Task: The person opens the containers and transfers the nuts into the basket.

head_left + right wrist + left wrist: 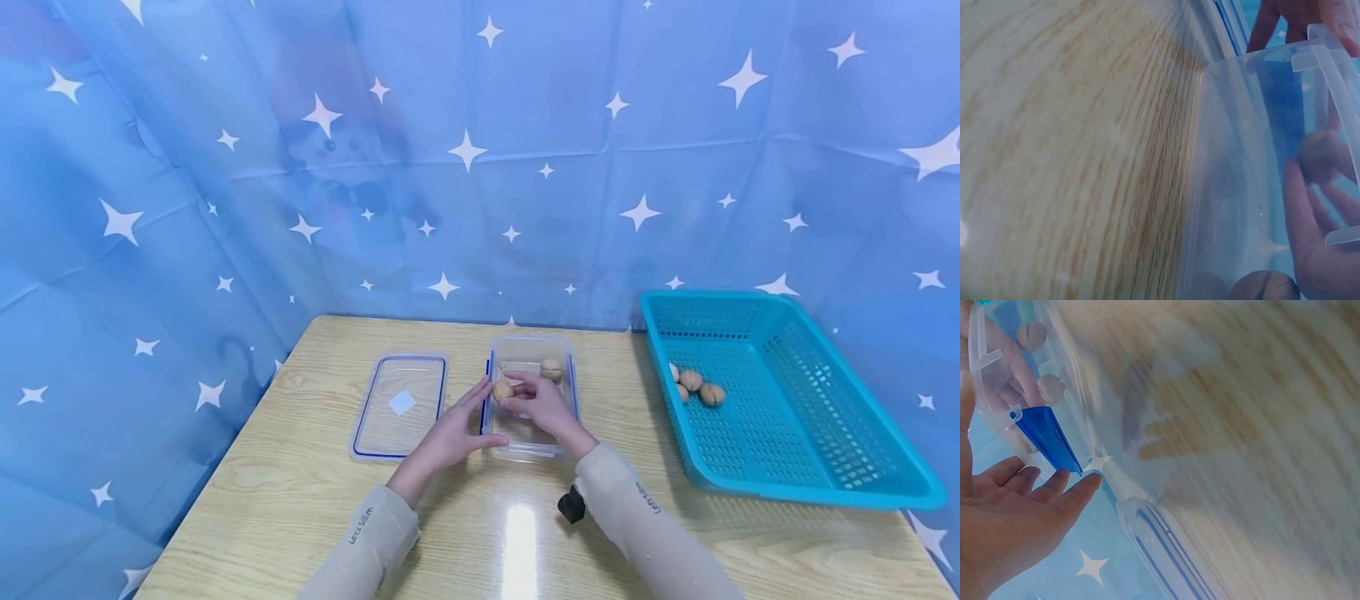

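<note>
A clear plastic container [525, 446] with blue clips stands mid-table. My right hand [519, 392] reaches over it and pinches a walnut [502, 389] at the container's left side; through the wall, the right wrist view shows that walnut [1322, 156] by my fingers [1310, 212]. A second walnut [552, 369] lies at the container's far end. My left hand [468, 417] has straight fingers against the container's left wall, and in the left wrist view its fingertips [1079, 487] touch the blue clip [1047, 440].
The container's clear lid [401, 404] lies flat just left of it. A teal perforated basket [795, 417] sits at the right with several walnuts [697, 385] in its near-left corner. A blue star-print curtain surrounds the wooden table [300, 500].
</note>
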`<state>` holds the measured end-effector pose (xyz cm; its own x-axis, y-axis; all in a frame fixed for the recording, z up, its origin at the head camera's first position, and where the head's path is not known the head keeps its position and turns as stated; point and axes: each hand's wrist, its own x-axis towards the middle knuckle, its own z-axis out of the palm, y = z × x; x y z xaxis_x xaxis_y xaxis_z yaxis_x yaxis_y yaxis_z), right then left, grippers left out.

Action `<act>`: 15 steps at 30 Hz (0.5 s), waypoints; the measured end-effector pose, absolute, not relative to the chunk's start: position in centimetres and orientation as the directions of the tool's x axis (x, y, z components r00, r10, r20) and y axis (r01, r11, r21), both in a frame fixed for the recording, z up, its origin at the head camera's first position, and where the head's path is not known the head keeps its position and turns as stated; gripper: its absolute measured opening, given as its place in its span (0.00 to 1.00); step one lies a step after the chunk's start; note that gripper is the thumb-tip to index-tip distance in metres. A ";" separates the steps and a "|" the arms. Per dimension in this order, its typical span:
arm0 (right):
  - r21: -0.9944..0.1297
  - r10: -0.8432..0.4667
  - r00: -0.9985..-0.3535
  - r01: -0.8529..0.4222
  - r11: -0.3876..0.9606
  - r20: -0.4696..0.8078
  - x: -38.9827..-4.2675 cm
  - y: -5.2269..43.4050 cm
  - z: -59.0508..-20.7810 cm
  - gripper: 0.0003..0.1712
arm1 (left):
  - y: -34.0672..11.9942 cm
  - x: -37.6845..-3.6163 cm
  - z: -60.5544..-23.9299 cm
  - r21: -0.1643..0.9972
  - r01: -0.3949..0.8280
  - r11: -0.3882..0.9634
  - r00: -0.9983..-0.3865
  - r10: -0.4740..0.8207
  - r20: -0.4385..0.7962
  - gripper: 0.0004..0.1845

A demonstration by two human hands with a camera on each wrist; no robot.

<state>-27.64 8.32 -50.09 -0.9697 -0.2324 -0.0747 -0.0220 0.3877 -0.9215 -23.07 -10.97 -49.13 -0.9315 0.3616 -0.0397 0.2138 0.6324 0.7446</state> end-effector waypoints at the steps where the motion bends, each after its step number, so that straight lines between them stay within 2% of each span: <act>1: -0.923 -0.238 -0.968 -0.026 0.384 -0.072 -27.6 8.3 -50.1 0.29 | -11.0 -23.1 -49.1 0.745 0.213 0.632 -0.932 0.361 -0.040 0.49; 7: -0.928 -0.267 -0.962 -0.057 0.369 -0.047 -27.5 8.4 -50.0 0.26 | -11.0 -23.1 -49.0 0.748 0.207 0.631 -0.933 0.358 -0.044 0.49; 15: -0.935 -0.240 -0.971 -0.087 0.345 0.002 -27.4 8.4 -49.7 0.25 | -11.0 -23.1 -49.1 0.752 0.212 0.624 -0.929 0.367 -0.043 0.50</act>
